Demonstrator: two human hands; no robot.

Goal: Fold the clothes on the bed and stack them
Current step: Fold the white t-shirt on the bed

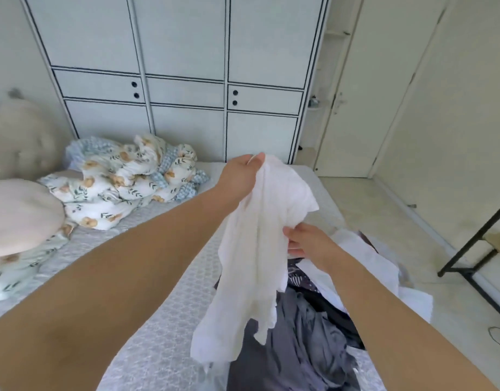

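Left hand [239,176] up high over the bed [147,280], fingers pinched tight on the top edge of a white garment [254,249] — cloth hanging long and rumpled below the grip, lower end dangling just above the heap. Right hand [305,239] lower and to the right, fingers curled onto the garment's side edge, gathering a fold of it. Underneath, a loose pile of unfolded clothes [305,334] on the near right part of the bed — grey fabric in front, a dark patterned piece [298,273] behind, more white cloth [378,266] spilling toward the bed's right edge. Far left, a crumpled floral duvet [121,179] against the wardrobe [183,66], a pale pillow [20,213] beside it. Off to the right, a black metal rack [480,244] on the floor.
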